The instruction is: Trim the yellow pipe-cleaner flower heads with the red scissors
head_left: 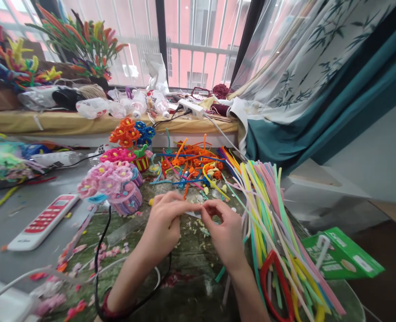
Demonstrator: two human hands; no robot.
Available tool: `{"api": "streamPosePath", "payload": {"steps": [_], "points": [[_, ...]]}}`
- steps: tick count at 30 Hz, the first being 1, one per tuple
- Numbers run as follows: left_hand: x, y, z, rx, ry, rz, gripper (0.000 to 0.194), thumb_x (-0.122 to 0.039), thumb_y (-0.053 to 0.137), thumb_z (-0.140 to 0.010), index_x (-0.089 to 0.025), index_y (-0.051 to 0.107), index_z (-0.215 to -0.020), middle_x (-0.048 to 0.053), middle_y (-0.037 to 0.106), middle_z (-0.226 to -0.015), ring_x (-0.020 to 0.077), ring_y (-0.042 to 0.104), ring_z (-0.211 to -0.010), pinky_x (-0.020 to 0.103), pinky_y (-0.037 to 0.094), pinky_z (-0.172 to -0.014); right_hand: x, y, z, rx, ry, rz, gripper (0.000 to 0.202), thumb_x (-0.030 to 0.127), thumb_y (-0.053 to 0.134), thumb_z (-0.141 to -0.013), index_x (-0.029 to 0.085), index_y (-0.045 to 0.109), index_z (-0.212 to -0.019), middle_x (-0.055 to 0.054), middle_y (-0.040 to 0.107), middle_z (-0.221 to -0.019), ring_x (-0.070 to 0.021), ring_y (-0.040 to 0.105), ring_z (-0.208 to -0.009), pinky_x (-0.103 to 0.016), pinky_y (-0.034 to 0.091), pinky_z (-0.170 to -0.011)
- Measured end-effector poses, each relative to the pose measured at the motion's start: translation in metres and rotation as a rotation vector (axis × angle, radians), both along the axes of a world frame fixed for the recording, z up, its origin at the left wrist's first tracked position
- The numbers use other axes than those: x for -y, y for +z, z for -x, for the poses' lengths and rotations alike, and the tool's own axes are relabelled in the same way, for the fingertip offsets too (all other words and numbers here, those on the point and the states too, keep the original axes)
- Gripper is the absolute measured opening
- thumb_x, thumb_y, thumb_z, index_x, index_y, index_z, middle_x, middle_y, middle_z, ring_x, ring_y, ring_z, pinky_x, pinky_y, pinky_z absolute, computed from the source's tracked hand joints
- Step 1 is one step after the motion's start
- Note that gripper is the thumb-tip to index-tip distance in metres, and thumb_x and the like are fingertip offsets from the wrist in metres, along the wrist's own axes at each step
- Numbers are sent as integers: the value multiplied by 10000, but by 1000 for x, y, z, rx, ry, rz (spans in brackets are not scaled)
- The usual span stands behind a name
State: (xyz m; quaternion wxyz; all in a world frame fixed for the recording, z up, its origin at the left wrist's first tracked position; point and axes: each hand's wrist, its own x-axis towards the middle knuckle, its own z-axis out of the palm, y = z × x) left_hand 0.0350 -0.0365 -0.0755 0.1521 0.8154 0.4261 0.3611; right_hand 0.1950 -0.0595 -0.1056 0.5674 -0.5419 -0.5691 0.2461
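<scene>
In the middle of the head view my left hand (167, 220) and my right hand (222, 222) meet at the fingertips. The left index finger is stretched toward the right hand, its other fingers curled in. My right thumb and index finger form a ring and pinch together at the tips. Whatever lies between the fingertips is too small or hidden to make out. Just beyond the hands is a pile of orange pipe-cleaner pieces (195, 166). A large bundle of pastel pipe cleaners (263, 197) lies right of my right hand.
Pots of fuzzy flowers (117, 179) stand left of the pile. A white remote-like device (43, 222) lies at left, and a black cable (100, 241) loops near my left forearm. Red-handled scissors (265, 277) rest on the bundle, beside a green box (345, 255). A power strip (191, 108) sits on the windowsill.
</scene>
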Motion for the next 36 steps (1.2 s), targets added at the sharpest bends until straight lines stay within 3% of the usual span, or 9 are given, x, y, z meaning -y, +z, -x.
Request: {"api": "streamPosePath", "payload": {"steps": [2,6,9,13,16,19,29,32,36], "points": [[0,0,0,5,8,28,420,-3,402,-740,-238,739,-647,-6,712,-607,167,614,-653,385,419,-793,0,0,0,-14,-4,5,107,239,623,-861,205,669,-771,-16,682,-734,-182,629,-672,-286,491,-648],[0,0,0,42,43,45,461,-24,378,-796,-216,783,-904,73,755,-905,222,641,-893,393,412,-813,0,0,0,-50,6,19,100,251,619,-862,205,673,-791,-14,678,-730,-178,629,-657,-280,498,-632],[0,-2,-1,41,31,73,434,-18,397,-778,-231,770,-712,16,700,-653,171,617,-677,396,390,-816,0,-1,0,-78,3,31,108,265,618,-863,203,669,-790,-15,670,-724,-177,624,-649,-280,499,-626],[0,-3,-2,63,54,85,438,-26,382,-795,-224,772,-810,54,751,-823,206,646,-820,390,392,-813,0,-2,0,-113,7,46,122,288,613,-869,199,667,-806,-22,670,-728,-183,625,-653,-286,498,-616],[1,-3,-2,75,47,96,412,-24,393,-782,-224,738,-679,11,708,-641,176,635,-689,386,389,-822,1,-3,0,-135,10,57,126,296,617,-867,194,672,-818,-24,669,-728,-182,620,-653,-287,495,-618],[0,-3,-2,109,61,93,408,-57,392,-817,-217,764,-875,59,769,-941,212,665,-909,376,405,-840,1,-2,0,-153,23,65,131,304,627,-861,191,677,-818,-21,663,-716,-178,617,-652,-280,489,-607],[-3,-4,0,150,27,124,405,-48,404,-787,-239,761,-791,-9,772,-682,179,687,-697,364,412,-806,0,-1,0,-207,27,76,133,308,639,-839,190,675,-789,-20,670,-716,-174,623,-651,-281,492,-616],[-3,-3,0,168,42,117,417,-52,397,-783,-237,767,-832,29,808,-916,216,700,-905,383,410,-856,0,0,-1,-218,26,79,134,311,641,-837,189,676,-793,-21,670,-716,-173,622,-652,-282,491,-617],[-3,-1,1,170,29,121,430,-43,398,-742,-250,775,-748,-14,787,-727,179,690,-710,388,408,-845,-1,0,-1,-227,24,80,131,308,647,-831,188,675,-787,-25,673,-724,-173,619,-650,-281,491,-612]]}}
